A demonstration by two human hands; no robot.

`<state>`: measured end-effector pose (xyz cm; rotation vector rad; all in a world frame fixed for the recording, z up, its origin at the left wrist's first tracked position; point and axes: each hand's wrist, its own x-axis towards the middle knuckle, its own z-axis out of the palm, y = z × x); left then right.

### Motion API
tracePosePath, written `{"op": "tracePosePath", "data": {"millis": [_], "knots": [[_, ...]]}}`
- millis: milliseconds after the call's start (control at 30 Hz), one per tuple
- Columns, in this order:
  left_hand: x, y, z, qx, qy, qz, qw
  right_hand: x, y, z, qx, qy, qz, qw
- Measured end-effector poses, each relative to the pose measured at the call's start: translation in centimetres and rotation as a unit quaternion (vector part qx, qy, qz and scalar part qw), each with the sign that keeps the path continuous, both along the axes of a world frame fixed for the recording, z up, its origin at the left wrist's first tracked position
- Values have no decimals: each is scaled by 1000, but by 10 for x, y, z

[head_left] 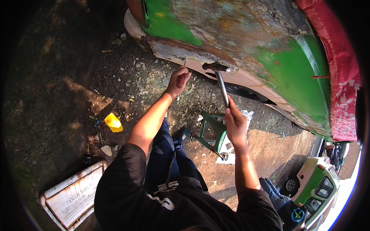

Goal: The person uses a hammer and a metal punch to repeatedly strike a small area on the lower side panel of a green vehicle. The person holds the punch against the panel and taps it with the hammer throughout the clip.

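"What do you have in your hands?"

"My right hand (236,124) is wrapped around the silver handle of a hammer (222,88). My left hand (177,85) is curled in a fist around a tool with a red handle (180,80). A thin metal rod sticks up out of that fist. I can't tell what kind of tool it is."

"Where are they?"

"The hammer's head is by the low edge of a car (254,46). I can't tell if they touch. The red tool is left of the hammer, and its rod points up at the same edge."

"What does the car look like?"

"It's green, with big brown and grey patches. The bottom strip is pale, and part of a dark wheel (246,91) shows. A red cloth (344,88) with flowers hangs at the right end."

"And on the ground?"

"Lots of little chips (135,85). A green stool (220,133) is near my right hand. A bright yellow piece (113,122) lies off to the left, and a white board (75,200) with a rusty frame is at the bottom left."
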<state>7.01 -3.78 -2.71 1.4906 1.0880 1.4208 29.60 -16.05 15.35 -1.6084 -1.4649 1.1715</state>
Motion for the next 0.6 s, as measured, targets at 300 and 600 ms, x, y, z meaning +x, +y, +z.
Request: {"op": "tracePosePath", "data": {"millis": [300,600], "knots": [[-1,17,10,-20,27,-5,999,-36,-4,-17,94,-88,112,985],[-13,-2,-10,32,48,52,997,-28,-24,-12,84,5,42,996]]}}
